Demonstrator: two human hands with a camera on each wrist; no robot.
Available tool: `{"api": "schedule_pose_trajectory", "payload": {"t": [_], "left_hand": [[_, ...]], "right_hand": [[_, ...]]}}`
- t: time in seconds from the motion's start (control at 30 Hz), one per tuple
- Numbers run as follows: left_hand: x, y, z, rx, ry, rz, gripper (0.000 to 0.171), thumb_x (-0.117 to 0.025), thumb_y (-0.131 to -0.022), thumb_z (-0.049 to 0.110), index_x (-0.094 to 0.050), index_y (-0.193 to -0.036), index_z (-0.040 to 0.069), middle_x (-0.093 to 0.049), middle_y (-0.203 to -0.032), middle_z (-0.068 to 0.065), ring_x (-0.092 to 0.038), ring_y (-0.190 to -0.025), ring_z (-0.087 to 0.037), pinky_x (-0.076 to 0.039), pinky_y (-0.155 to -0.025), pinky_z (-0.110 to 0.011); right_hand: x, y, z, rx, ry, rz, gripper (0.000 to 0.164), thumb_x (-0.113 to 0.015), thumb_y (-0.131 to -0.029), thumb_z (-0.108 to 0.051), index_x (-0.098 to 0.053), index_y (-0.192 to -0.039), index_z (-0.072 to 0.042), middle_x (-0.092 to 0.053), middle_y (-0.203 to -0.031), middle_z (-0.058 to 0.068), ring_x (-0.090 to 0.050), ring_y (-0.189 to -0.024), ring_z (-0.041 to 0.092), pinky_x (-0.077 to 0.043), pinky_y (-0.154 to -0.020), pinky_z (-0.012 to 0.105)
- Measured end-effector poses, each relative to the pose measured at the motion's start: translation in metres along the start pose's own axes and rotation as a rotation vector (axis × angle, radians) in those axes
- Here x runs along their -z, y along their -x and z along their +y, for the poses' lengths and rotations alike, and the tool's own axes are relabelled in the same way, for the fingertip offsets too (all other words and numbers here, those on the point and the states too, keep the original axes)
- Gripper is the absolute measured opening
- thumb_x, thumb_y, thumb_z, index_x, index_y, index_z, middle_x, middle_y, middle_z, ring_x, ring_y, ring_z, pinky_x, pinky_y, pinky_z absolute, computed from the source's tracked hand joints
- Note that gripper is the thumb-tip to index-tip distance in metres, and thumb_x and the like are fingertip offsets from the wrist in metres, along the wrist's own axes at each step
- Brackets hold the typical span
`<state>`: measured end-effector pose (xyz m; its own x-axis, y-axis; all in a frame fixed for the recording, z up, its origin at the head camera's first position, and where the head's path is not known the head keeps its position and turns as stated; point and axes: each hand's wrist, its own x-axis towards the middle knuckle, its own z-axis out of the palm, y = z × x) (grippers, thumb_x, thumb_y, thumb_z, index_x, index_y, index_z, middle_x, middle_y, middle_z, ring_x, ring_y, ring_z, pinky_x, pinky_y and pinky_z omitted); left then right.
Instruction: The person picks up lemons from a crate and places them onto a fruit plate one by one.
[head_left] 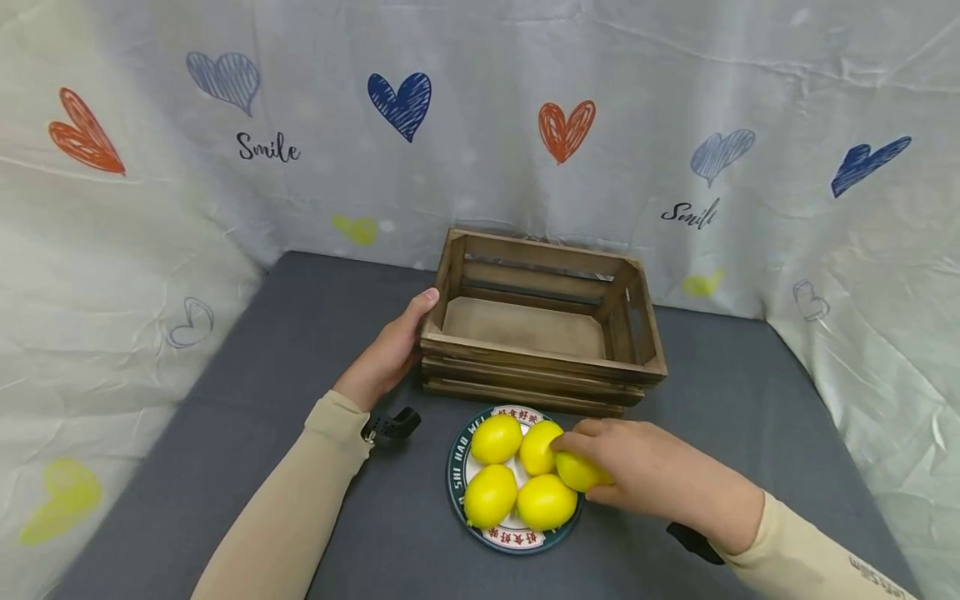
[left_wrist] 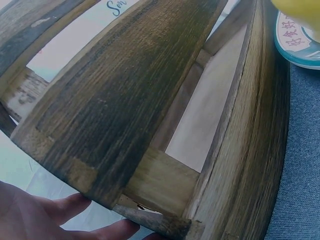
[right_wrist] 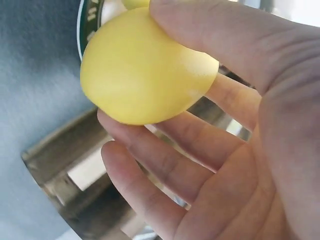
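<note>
My right hand pinches a yellow lemon between thumb and fingers, at the right side of a round plate. The plate has a dark green rim with lettering, and several other lemons lie on it. A brown wooden crate of slats stands behind the plate, with nothing inside its visible floor. My left hand holds the crate's left end, its thumb by the top rim. In the left wrist view, fingertips touch the crate's end; the rest of their grip is hidden.
Everything stands on a dark grey-blue table. A pale curtain printed with hearts and the word "Smile" hangs along the back and sides, close behind the crate. A black strap circles the left wrist.
</note>
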<state>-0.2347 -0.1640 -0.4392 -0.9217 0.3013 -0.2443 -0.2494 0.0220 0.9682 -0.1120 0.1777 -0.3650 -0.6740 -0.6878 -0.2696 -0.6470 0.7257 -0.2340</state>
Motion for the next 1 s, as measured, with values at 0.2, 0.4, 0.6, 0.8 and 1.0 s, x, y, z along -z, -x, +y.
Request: {"api": "schedule_pose_trajectory", "payload": {"t": [0.2, 0.4, 0.6, 0.8, 1.0], "left_hand": [[0.003, 0.001, 0.002, -0.01, -0.015, 0.004, 0.091, -0.035, -0.104, 0.073, -0.015, -0.175, 0.019, -0.03, -0.173, -0.022, -0.035, -0.159, -0.04, -0.02, -0.134, -0.063], [0.004, 0.003, 0.001, -0.004, -0.018, 0.006, 0.092, -0.035, -0.104, 0.074, -0.019, -0.174, 0.017, -0.033, -0.171, -0.022, -0.038, -0.156, -0.039, -0.024, -0.133, -0.062], [0.003, 0.006, 0.002, -0.007, -0.013, -0.006, 0.09, -0.035, -0.104, 0.073, -0.022, -0.173, 0.016, -0.035, -0.169, -0.022, -0.041, -0.153, -0.039, -0.027, -0.133, -0.06], [0.005, 0.006, 0.004, 0.0, -0.011, -0.013, 0.092, -0.036, -0.105, 0.072, -0.012, -0.176, 0.02, -0.029, -0.174, -0.021, -0.033, -0.16, -0.04, -0.021, -0.135, -0.061], [0.011, 0.004, 0.004, -0.001, -0.003, -0.01, 0.093, -0.036, -0.104, 0.073, -0.012, -0.175, 0.019, -0.028, -0.173, -0.022, -0.034, -0.158, -0.041, -0.023, -0.134, -0.062]], "right_hand": [[-0.007, -0.006, -0.002, 0.001, 0.009, 0.036, 0.068, -0.095, -0.085, -0.022, -0.065, -0.146, -0.024, -0.074, -0.123, -0.004, -0.067, -0.095, 0.009, -0.061, -0.079, 0.035], [-0.012, -0.011, -0.005, 0.019, -0.001, 0.033, 0.08, -0.095, -0.086, -0.023, -0.055, -0.155, -0.026, -0.075, -0.118, -0.002, -0.067, -0.091, 0.011, -0.06, -0.076, 0.036], [-0.011, -0.01, -0.007, -0.009, -0.017, 0.018, 0.084, -0.094, -0.087, -0.027, -0.051, -0.159, -0.027, -0.075, -0.119, -0.002, -0.066, -0.089, 0.009, -0.058, -0.074, 0.033], [-0.01, -0.007, -0.005, -0.057, -0.062, 0.044, 0.085, -0.093, -0.087, -0.027, -0.05, -0.161, -0.029, -0.072, -0.137, 0.002, -0.072, -0.105, 0.017, -0.062, -0.081, 0.038], [-0.013, -0.005, 0.001, -0.088, -0.094, 0.081, 0.085, -0.091, -0.089, -0.027, -0.049, -0.162, -0.027, -0.069, -0.144, 0.004, -0.073, -0.117, 0.023, -0.063, -0.087, 0.042]]}}
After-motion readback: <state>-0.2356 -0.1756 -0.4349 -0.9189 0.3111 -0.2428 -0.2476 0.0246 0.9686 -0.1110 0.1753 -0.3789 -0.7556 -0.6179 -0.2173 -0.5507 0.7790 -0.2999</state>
